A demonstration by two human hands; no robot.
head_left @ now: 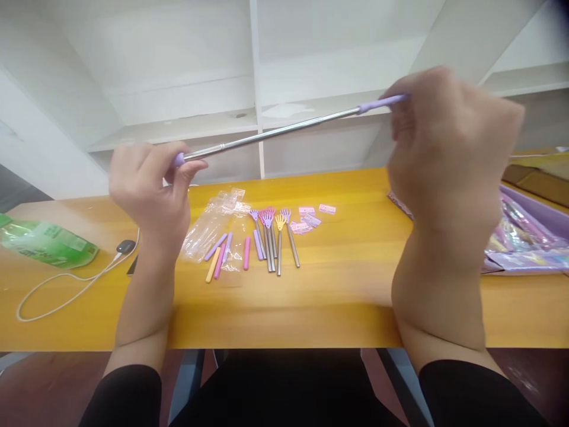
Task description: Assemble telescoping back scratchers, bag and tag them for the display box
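A telescopic back scratcher with a silver rod and purple ends is stretched between my two raised hands, above the table. My left hand is closed on its left purple end, with thumb and fingers pinching. At the other end, my right hand is closed round the right purple part, slightly blurred; the tip is hidden in the fingers. Below on the table lie several back scratchers with claw heads in purple, pink and yellow. Beside them are loose coloured handle sleeves and clear plastic bags.
Small printed cards lie right of the scratchers. A green bottle rests on its side at the left, near a white cable. At the right is a purple box with packaged items. White shelving stands behind the wooden table.
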